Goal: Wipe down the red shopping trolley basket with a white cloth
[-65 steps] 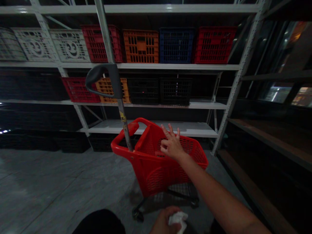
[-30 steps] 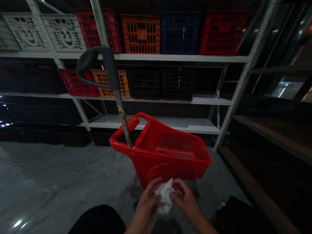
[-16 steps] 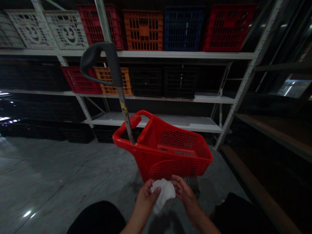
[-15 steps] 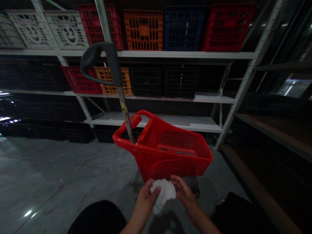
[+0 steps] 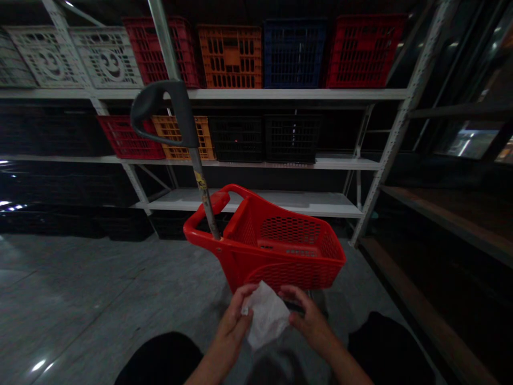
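A white tissue point(image 5: 266, 316), partly spread and creased, is held up between my two hands low in the middle of the head view. My left hand point(image 5: 233, 320) pinches its left edge, thumb in front and fingers behind. At the opposite edge, my right hand point(image 5: 311, 320) has its fingers curled round and its thumb against the tissue. Just beyond both hands stands a small red plastic shopping cart point(image 5: 240, 267) with mesh sides; neither hand touches its rim. A grey pole with a dark loop handle point(image 5: 186, 115) rises at the cart's push-bar end.
Behind the cart runs a white metal shelf rack point(image 5: 296, 95) bearing red, orange, blue, black and white crates. A rusty-edged rack point(image 5: 433, 219) borders the right side. Grey concrete floor point(image 5: 92, 283) extends to the left. My dark-clothed knees point(image 5: 160, 358) flank my hands.
The tissue is spread wider and has risen slightly between my hands. My right hand has drawn its thumb to the tissue's edge. The view has shifted a little; the cart stands still.
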A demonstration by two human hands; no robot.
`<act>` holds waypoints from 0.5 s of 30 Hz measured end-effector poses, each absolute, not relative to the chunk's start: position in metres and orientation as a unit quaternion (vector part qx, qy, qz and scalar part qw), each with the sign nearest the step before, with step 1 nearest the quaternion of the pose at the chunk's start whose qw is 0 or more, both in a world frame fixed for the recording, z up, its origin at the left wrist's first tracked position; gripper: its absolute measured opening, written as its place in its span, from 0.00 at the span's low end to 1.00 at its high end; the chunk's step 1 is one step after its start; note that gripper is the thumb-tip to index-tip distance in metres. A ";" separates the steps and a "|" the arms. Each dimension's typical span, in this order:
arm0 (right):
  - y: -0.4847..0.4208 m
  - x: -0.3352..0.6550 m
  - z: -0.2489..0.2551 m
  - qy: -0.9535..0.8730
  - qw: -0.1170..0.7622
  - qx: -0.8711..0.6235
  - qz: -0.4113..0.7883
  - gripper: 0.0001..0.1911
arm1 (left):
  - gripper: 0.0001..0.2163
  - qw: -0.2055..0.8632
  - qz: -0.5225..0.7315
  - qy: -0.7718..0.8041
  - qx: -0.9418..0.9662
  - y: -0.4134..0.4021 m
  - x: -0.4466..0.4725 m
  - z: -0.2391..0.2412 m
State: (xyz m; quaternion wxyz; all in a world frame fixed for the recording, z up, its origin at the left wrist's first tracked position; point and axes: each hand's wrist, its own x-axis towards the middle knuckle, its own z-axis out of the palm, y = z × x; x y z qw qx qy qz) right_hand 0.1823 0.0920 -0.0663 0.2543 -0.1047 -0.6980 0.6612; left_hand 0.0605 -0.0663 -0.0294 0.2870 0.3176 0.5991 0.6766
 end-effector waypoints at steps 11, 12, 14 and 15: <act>0.075 0.166 -0.067 -0.520 0.223 -0.168 0.808 0.22 | 0.25 0.243 0.822 0.512 0.065 -0.061 0.048 -0.034; 0.073 0.166 -0.067 -0.492 0.223 -0.171 0.824 0.23 | 0.25 0.326 0.813 0.480 0.047 -0.060 0.051 -0.039; 0.070 0.165 -0.068 -0.463 0.226 -0.181 0.838 0.24 | 0.30 0.500 0.757 0.416 0.051 -0.057 0.062 -0.048; 0.069 0.164 -0.069 -0.466 0.226 -0.188 0.835 0.24 | 0.33 0.552 0.733 0.393 0.059 -0.055 0.067 -0.052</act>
